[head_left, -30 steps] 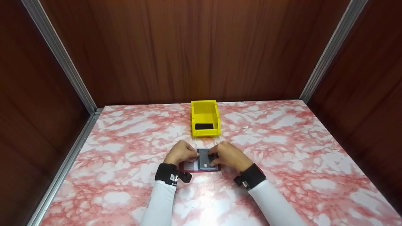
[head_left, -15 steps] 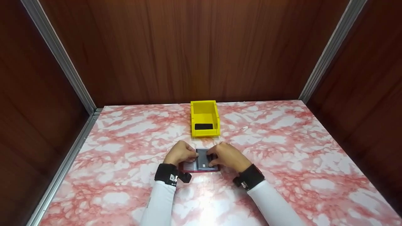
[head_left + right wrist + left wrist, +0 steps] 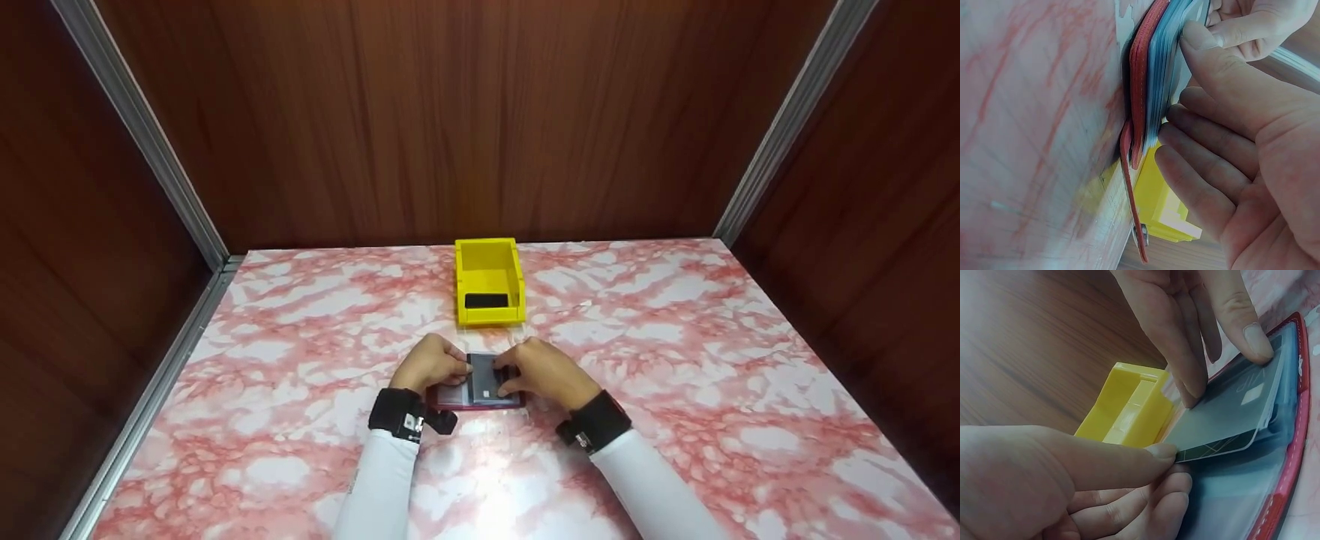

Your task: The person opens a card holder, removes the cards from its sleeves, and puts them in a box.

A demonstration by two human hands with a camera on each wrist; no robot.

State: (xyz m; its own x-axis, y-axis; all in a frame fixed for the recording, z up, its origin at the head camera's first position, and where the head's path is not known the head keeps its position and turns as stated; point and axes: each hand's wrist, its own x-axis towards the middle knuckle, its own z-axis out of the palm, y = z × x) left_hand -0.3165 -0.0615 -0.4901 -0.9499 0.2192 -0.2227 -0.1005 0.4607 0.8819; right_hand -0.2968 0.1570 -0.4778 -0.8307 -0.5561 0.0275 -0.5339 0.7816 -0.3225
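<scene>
A red card holder (image 3: 1300, 422) with clear plastic sleeves lies spread on the table between both hands. On its right side a dark grey card (image 3: 1221, 410), marked VIP, sits mostly under clear plastic, with a dark edge strip uncovered. My left hand (image 3: 431, 364) pinches that edge of the card between thumb and forefinger. From the other side my right hand (image 3: 546, 373) grips the sleeves: its thumb (image 3: 1258, 340) presses near the card's light square and its fingers touch the far edge. In the right wrist view, several sleeves (image 3: 1163, 73) are stacked above the red cover.
A yellow bin (image 3: 491, 316) stands behind the hands near the back of the table, with a black rectangle (image 3: 486, 301) inside its front. Dark wood panels (image 3: 450, 120) and metal posts (image 3: 150, 142) border the pink-and-white marbled table (image 3: 300, 420). Both wrists wear black camera straps.
Both hands stay almost in place. The card and right hand have shifted very slightly left toward the left hand; the grips look the same.
</scene>
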